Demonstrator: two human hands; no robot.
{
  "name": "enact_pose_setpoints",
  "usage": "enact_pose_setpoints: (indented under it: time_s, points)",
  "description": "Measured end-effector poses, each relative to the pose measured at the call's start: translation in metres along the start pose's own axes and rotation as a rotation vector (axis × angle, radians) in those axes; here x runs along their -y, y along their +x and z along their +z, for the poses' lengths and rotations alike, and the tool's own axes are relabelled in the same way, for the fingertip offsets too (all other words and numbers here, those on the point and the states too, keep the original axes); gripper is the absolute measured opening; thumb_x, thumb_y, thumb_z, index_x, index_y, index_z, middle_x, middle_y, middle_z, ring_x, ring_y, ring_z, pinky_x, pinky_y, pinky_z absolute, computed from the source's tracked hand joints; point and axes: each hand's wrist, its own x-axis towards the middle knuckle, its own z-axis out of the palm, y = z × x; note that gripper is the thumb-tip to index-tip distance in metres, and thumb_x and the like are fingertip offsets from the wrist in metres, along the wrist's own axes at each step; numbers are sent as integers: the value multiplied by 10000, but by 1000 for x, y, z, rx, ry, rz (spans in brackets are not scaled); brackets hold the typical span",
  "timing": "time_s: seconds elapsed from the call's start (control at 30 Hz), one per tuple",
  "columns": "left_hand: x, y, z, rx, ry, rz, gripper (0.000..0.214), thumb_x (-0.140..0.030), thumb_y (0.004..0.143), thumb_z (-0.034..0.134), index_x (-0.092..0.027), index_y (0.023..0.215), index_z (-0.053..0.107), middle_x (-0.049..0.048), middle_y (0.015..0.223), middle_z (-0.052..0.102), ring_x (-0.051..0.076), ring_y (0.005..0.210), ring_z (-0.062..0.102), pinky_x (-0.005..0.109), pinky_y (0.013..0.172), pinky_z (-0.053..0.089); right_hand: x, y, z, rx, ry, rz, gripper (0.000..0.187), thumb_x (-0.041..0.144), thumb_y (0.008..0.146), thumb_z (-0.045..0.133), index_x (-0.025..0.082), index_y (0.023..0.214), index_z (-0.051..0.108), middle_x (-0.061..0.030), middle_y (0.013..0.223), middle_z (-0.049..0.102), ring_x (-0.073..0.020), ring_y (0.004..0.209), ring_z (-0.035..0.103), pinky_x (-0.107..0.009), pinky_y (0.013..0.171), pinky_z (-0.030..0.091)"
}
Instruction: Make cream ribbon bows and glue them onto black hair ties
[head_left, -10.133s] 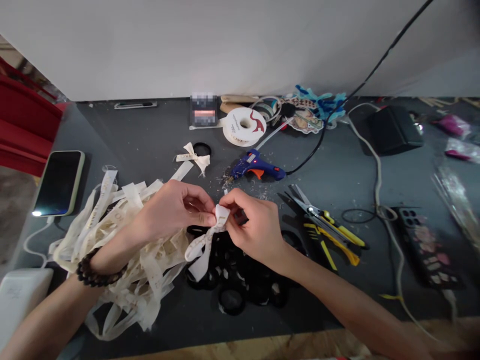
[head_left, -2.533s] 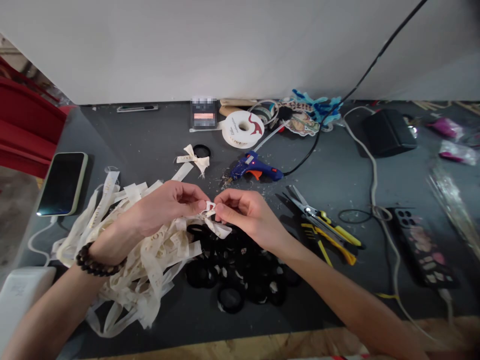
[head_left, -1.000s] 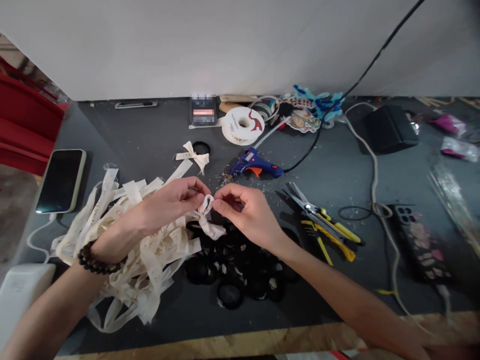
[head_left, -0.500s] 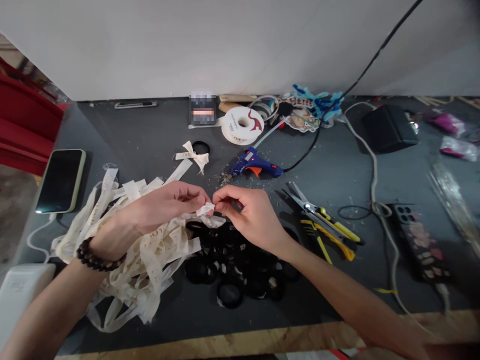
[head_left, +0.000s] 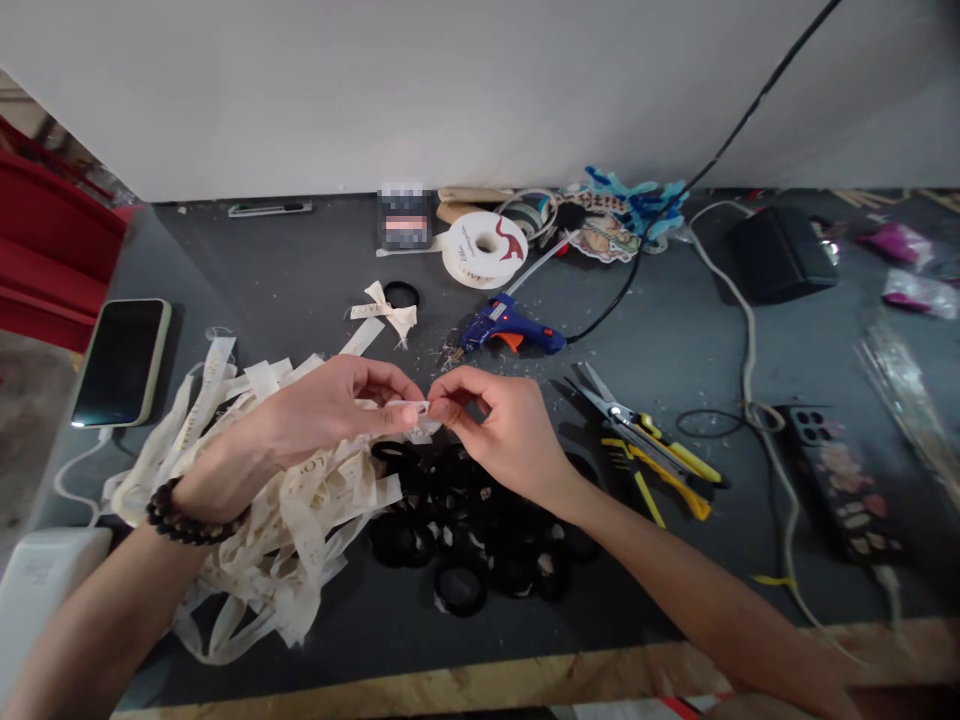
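Note:
Both hands meet over the middle of the table, pinching a small piece of white ribbon (head_left: 424,428). My left hand (head_left: 341,398) holds it between thumb and fingers, and my right hand (head_left: 499,420) grips its right end with the fingertips. Part of the ribbon is hidden by the fingers. Under my left wrist lies a tangled heap of cream printed ribbon strips (head_left: 300,520). Just below my right hand is a pile of black hair ties (head_left: 459,585), some with whitish bits on them. Beyond the hands rests a hair tie with a ribbon bow (head_left: 401,318).
A blue glue gun (head_left: 514,328) lies beyond my right hand, its black cord rising rightward. Behind it stands a ribbon spool (head_left: 469,265). Scissors and yellow-handled cutters (head_left: 660,455) lie right. A phone (head_left: 120,360) is at left, another phone (head_left: 844,485) at right, beside a white cable (head_left: 748,330).
The ribbon piece has turned between the fingertips, and more of it now hangs below them. Both hands have shifted up very slightly; the things on the table stay put.

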Motion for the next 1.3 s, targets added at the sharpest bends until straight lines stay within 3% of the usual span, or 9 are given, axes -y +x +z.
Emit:
enact_pose_setpoints:
  time_s: [0.2,0.33,0.5,0.6,0.73,0.97,1.07,1.2,1.3]
  points:
    - [-5,0,1,-29,30,-30,253,-470,876,760,-221,922,771,-13,782,609,111,669,453,240,595,318,1,1,1,10,-22,-4,72,212,914,712,204,842,714,35,742,725,-117,681,656,-224,668,447]
    - [-6,1,3,20,-26,-43,247,-448,843,791,-203,862,760,-16,756,588,109,657,443,239,600,326,2,0,0,43,-37,-36,85,161,915,652,197,848,692,23,754,719,-126,688,649,-238,676,450]
    - [-4,0,2,-55,-9,-9,256,-467,874,754,-211,880,756,-5,801,625,118,680,474,241,616,340,1,0,-4,88,110,45,201,321,999,606,199,899,731,-3,783,745,-129,648,621,-253,609,430]
    - [-4,0,2,-100,14,0,271,-476,862,762,-206,880,756,-2,789,620,121,669,470,243,609,343,1,0,-5,67,176,104,168,359,942,706,206,893,754,-8,806,757,-143,690,648,-253,631,456]
    - [-6,-1,1,-39,4,-19,254,-464,848,772,-213,878,750,-4,797,622,123,672,491,240,597,344,1,-1,-5,83,186,120,87,296,892,756,212,880,736,16,765,727,-145,699,656,-248,648,468]
    - [-7,-3,-2,134,40,1,278,-460,886,736,-199,821,666,11,945,609,122,720,478,241,629,374,7,0,-5,70,-78,-136,139,149,952,596,206,841,658,9,792,716,-138,714,627,-261,708,436]
    - [-9,-5,-3,196,108,-10,321,-467,899,721,-189,769,627,-4,851,537,113,661,400,249,589,327,7,1,-7,146,-2,-93,133,168,963,597,208,842,635,18,775,682,-127,684,592,-252,678,423]
    - [-13,-6,-2,169,55,-63,257,-454,900,723,-210,959,672,-16,802,506,121,668,414,246,588,317,3,1,-10,211,154,-8,129,246,980,623,206,858,628,30,748,632,-116,660,547,-247,638,397]
    - [-14,-5,-1,130,-38,-63,285,-465,884,744,-201,954,663,-18,811,517,119,684,424,236,606,344,1,1,-10,208,239,42,193,358,960,688,203,859,635,27,736,624,-120,652,541,-247,603,385]
